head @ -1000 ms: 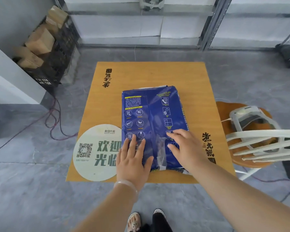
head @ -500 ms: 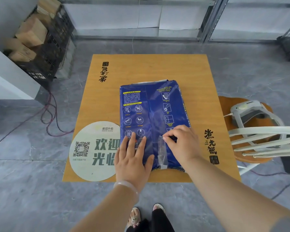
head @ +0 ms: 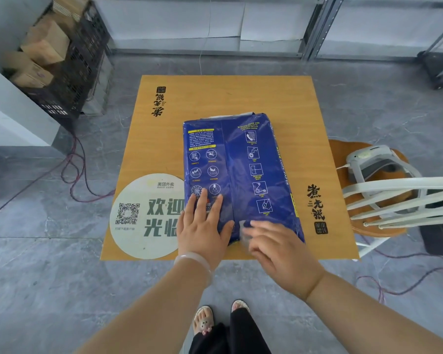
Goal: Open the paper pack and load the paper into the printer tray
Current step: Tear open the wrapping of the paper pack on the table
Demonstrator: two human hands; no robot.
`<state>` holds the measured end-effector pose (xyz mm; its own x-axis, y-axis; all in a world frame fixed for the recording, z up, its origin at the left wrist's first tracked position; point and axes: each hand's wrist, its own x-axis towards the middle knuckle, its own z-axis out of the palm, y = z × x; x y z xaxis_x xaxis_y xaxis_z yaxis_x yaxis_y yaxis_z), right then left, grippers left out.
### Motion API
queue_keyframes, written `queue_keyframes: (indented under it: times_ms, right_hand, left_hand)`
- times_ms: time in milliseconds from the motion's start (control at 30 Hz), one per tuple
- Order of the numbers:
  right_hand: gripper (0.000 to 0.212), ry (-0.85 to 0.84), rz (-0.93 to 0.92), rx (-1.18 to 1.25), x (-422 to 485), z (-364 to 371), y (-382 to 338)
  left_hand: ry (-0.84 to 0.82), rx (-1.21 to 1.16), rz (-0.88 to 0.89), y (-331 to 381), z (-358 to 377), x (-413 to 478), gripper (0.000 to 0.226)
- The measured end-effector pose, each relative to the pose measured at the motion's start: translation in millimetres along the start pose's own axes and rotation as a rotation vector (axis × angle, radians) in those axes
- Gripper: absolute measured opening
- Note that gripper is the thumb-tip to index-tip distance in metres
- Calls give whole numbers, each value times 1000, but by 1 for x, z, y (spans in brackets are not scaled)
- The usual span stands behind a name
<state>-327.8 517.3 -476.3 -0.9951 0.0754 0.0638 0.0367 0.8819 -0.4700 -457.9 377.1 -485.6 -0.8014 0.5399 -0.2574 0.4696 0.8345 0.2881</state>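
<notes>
A blue wrapped paper pack (head: 253, 162) lies lengthwise on the square wooden table (head: 215, 98). My left hand (head: 202, 226) presses flat on the pack's near left part, fingers spread. My right hand (head: 279, 251) is at the pack's near end, its blurred fingertips pinching a strip of clear tape (head: 243, 232) that lies over the wrapper's centre seam. The strip looks lifted and crumpled at the near edge. The wrapper is still closed around the paper.
A round printed sticker (head: 143, 215) covers the table's near left corner. To the right stand a wooden stool (head: 340, 149) with a white device (head: 368, 159) and a white chair back (head: 394, 198). A black crate of cardboard boxes (head: 69, 72) and floor cables (head: 74, 175) lie left.
My right hand pinched the far end of the tape strip and drew it toward me to the pack's near edge. My left hand stayed flat on the pack.
</notes>
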Motion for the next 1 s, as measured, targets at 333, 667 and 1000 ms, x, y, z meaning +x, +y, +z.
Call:
queue_keyframes:
  times_ms: [333, 667, 1000]
  right_hand:
    - [43, -232, -20, -109, -44, 14, -19]
    - [32, 153, 175, 118, 0, -24, -21]
    - [75, -253, 224, -246, 36, 1, -19]
  left_hand:
    - [-58, -25, 21, -1, -7, -3, 62]
    - [-14, 2, 130, 0, -9, -15, 54]
    - [-67, 114, 216, 0, -9, -11, 63]
